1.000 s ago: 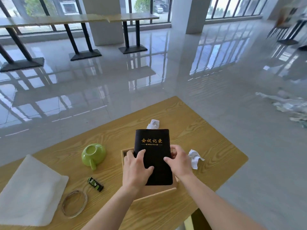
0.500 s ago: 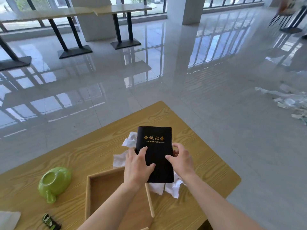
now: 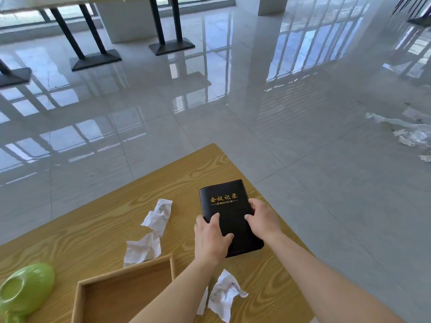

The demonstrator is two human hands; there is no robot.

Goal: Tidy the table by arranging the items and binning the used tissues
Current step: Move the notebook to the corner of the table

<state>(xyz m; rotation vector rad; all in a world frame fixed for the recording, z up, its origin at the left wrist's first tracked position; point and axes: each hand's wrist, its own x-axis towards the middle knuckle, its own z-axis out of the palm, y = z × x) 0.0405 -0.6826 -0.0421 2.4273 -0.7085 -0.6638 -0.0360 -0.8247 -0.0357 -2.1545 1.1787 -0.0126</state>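
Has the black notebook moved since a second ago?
Yes. The black notebook, held by the left hand and right hand, went from over the wooden tray to over the table beyond the tray's far right corner.

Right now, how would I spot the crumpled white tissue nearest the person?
Start at the yellowish wooden table, then its black gold-lettered notebook near the right edge. The crumpled white tissue lies just nearer than that notebook, between the two forearms; the other two tissues lie left of the notebook, beyond the wooden tray.

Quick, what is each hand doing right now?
Left hand: grips the black notebook, left edge.
Right hand: grips the same notebook, right edge.
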